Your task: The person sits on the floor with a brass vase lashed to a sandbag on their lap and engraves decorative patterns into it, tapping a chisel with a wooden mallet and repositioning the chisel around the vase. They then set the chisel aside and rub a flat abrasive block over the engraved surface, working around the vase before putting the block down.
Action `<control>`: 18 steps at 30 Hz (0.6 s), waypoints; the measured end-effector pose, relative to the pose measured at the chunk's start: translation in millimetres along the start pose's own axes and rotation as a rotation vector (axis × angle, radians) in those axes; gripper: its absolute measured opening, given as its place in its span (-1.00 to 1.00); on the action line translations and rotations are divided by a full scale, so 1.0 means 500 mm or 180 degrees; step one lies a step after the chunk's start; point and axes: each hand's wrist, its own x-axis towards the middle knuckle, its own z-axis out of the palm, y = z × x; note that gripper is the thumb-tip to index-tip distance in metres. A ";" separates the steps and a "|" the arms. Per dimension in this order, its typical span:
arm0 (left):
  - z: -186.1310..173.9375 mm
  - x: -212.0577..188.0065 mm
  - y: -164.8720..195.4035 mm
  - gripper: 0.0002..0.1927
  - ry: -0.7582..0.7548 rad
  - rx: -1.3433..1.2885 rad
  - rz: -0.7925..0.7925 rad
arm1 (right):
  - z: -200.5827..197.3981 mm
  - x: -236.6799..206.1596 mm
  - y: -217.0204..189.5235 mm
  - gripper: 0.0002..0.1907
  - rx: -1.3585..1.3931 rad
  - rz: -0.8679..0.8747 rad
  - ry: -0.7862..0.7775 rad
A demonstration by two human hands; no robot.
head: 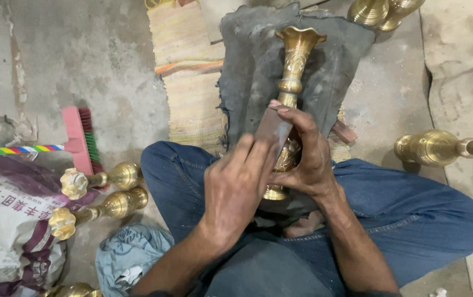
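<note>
On a rough concrete floor (82, 55) with a striped mat (187, 82) and grey cloth (253, 60), the right hand (308, 154) grips a brass vase (294, 60) over the lap; the left hand (236, 187) presses a flat dark piece (272, 129) against it. Hands hide the vase's lower body.

Brass vase (293, 71) body behind both hands; right-edge vase (445, 147) cropped.

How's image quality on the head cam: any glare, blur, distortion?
Head view: soft even light, faint shadows; glare highlights on the brass vase; slight motion blur on the left hand and dark flat piece; right hand sharper; mild wide-angle stretch at edges.
</note>
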 end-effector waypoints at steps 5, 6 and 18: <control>-0.021 0.000 0.009 -0.77 0.0119 -0.0004 0.0061 | 0.001 -0.001 0.001 0.14 -0.0043 -0.0111 0.0012; -0.024 -0.002 0.011 -0.77 0.0148 -0.0040 -0.0002 | 0.000 -0.001 0.002 0.15 -0.0007 -0.0138 0.0012; -0.007 -0.053 -0.036 -0.33 0.0415 -0.0523 -0.0320 | 0.009 -0.024 -0.043 0.05 -0.1450 -0.0748 0.0407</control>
